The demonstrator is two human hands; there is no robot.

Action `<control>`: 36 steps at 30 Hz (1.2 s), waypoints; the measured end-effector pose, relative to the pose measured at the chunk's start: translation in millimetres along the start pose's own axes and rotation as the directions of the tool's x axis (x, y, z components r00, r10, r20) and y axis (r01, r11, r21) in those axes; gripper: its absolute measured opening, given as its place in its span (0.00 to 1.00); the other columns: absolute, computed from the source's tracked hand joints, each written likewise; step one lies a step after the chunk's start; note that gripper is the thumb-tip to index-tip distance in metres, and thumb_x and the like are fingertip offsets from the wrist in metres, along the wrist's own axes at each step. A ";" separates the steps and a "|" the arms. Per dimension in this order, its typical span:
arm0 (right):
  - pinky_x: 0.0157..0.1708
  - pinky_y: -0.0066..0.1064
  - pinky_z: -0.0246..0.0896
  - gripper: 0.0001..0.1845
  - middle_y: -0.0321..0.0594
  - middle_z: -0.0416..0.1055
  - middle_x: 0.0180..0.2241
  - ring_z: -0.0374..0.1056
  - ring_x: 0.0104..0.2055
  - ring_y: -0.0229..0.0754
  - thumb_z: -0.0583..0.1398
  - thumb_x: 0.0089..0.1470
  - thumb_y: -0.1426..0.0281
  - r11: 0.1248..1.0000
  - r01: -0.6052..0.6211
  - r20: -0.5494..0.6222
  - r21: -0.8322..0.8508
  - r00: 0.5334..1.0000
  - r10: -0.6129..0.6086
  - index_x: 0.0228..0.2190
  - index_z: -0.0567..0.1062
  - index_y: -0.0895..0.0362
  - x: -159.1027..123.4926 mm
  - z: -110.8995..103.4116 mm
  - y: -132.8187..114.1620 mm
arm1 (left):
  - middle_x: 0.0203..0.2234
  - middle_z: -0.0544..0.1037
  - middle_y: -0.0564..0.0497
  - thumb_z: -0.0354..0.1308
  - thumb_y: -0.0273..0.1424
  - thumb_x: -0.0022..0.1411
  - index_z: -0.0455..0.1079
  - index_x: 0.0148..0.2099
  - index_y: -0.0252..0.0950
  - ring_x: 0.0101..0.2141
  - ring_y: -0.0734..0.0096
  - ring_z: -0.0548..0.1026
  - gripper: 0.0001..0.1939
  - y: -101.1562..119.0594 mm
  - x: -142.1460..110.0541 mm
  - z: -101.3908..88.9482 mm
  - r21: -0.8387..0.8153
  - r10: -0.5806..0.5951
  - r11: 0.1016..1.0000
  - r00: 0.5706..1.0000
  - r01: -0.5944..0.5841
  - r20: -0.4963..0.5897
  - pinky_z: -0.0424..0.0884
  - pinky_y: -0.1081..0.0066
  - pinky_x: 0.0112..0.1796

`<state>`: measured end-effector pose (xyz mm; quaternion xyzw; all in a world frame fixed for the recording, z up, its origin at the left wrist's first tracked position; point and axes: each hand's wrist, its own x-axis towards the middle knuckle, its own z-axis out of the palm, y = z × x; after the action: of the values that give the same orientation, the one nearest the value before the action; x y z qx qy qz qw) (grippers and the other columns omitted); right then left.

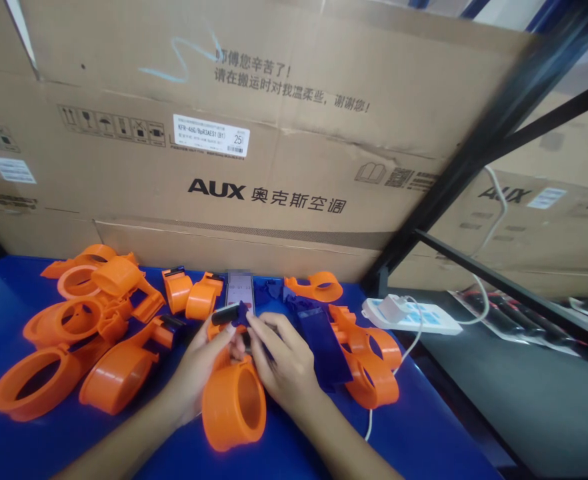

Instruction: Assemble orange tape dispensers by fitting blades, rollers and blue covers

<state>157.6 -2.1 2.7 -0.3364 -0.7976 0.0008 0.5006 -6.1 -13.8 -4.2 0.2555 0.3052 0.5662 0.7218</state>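
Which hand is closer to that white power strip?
The right hand, with orange pieces between it and the white power strip. The left hand is farther off, beyond the right one.

Orange dispensers (pixel 234 407) (glossy, too), blue tabletop (pixel 174 453), brown cartons (pixel 284 153) printed black, white power strip (pixel 434 319).

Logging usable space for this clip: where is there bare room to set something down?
Bare blue table shows front left, between the orange rings and left forearm, and front right, beyond the white cable. It is crowded back left, around the left hand and right hand, and among the dark blue pieces.
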 end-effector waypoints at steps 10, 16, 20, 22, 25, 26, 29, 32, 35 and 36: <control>0.39 0.33 0.73 0.19 0.44 0.74 0.40 0.74 0.40 0.42 0.60 0.63 0.78 0.966 -0.104 -0.011 0.238 0.994 0.110 0.52 0.78 0.52 12.3 -7.6 -8.4 | 0.28 0.79 0.52 0.70 0.33 0.61 0.74 0.48 0.37 0.28 0.71 0.77 0.14 0.7 -0.7 1.0 0.005 -0.001 1.000 1.000 0.001 -0.006 0.74 0.71 0.34; 0.42 0.35 0.69 0.10 0.41 0.75 0.38 0.72 0.39 0.43 0.61 0.65 0.67 0.830 -0.393 0.077 0.397 0.915 0.396 0.48 0.77 0.53 20.9 -18.9 -1.2 | 0.31 0.80 0.49 0.66 0.33 0.65 0.67 0.57 0.40 0.29 0.63 0.81 0.20 1.8 -4.5 2.1 0.108 -0.111 0.989 0.986 0.098 0.123 0.76 0.64 0.35; 0.38 0.33 0.67 0.23 0.41 0.76 0.44 0.71 0.36 0.40 0.61 0.65 0.60 0.553 -0.568 0.422 0.610 0.823 0.379 0.59 0.68 0.51 26.4 -26.4 0.5 | 0.35 0.83 0.44 0.66 0.30 0.64 0.42 0.74 0.47 0.29 0.59 0.83 0.45 5.2 -9.7 0.7 0.188 -0.166 0.974 0.964 0.128 0.207 0.76 0.61 0.36; 0.28 0.28 0.61 0.25 0.40 0.75 0.44 0.65 0.27 0.34 0.60 0.65 0.58 0.415 -0.647 0.565 0.640 0.762 0.317 0.60 0.66 0.49 28.4 -28.9 -1.9 | 0.37 0.84 0.42 0.66 0.29 0.64 0.35 0.75 0.49 0.30 0.59 0.83 0.51 6.6 -11.7 -1.3 0.184 -0.202 0.970 0.941 0.156 0.270 0.76 0.60 0.37; 0.23 0.25 0.52 0.25 0.39 0.74 0.42 0.59 0.25 0.33 0.61 0.64 0.55 0.329 -0.696 0.624 0.638 0.718 0.308 0.58 0.67 0.49 29.3 -29.0 -4.8 | 0.46 0.82 0.40 0.69 0.27 0.61 0.38 0.75 0.52 0.37 0.54 0.85 0.54 7.8 -13.1 -3.9 0.157 -0.244 0.967 0.915 0.202 0.321 0.77 0.54 0.43; 0.25 0.26 0.54 0.24 0.38 0.74 0.40 0.61 0.27 0.34 0.62 0.63 0.55 0.333 -0.691 0.612 0.642 0.723 0.320 0.56 0.68 0.50 29.1 -28.0 -4.7 | 0.51 0.80 0.39 0.71 0.26 0.58 0.43 0.75 0.52 0.41 0.51 0.84 0.53 7.9 -13.1 -4.2 0.154 -0.246 0.967 0.912 0.205 0.329 0.76 0.52 0.47; 0.32 0.28 0.59 0.22 0.34 0.70 0.34 0.63 0.31 0.36 0.65 0.61 0.56 0.397 -0.657 0.538 0.641 0.754 0.377 0.51 0.69 0.52 27.2 -22.8 -0.7 | 0.60 0.75 0.38 0.74 0.28 0.55 0.58 0.69 0.47 0.45 0.46 0.83 0.44 7.8 -11.4 -3.2 0.144 -0.224 0.972 0.913 0.185 0.339 0.75 0.50 0.51; 0.31 0.29 0.58 0.20 0.31 0.66 0.30 0.62 0.29 0.36 0.65 0.61 0.56 0.468 -0.669 0.505 0.577 0.743 0.439 0.48 0.69 0.52 24.4 -17.3 4.2 | 0.57 0.77 0.34 0.70 0.34 0.60 0.64 0.66 0.40 0.42 0.48 0.84 0.34 7.1 -8.2 -0.5 0.168 -0.192 0.975 0.941 0.149 0.280 0.77 0.55 0.45; 0.29 0.29 0.58 0.18 0.29 0.65 0.28 0.62 0.27 0.36 0.64 0.62 0.56 0.499 -0.685 0.496 0.530 0.728 0.473 0.47 0.68 0.52 22.6 -14.3 4.3 | 0.55 0.79 0.34 0.67 0.36 0.64 0.66 0.65 0.36 0.39 0.49 0.85 0.30 6.8 -5.0 1.5 0.245 -0.167 0.963 0.965 0.116 0.201 0.79 0.57 0.42; 0.29 0.29 0.57 0.18 0.29 0.64 0.28 0.62 0.27 0.35 0.63 0.62 0.56 0.499 -0.689 0.497 0.526 0.725 0.477 0.46 0.67 0.52 22.5 -14.0 3.1 | 0.53 0.80 0.34 0.66 0.36 0.64 0.67 0.64 0.35 0.39 0.50 0.85 0.29 6.8 -4.2 1.8 0.265 -0.158 0.958 0.969 0.105 0.188 0.79 0.58 0.42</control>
<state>164.3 7.6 26.5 -0.3762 -0.6382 0.5120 0.4348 -10.0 -16.4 2.5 0.3821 0.3146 0.4433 0.7473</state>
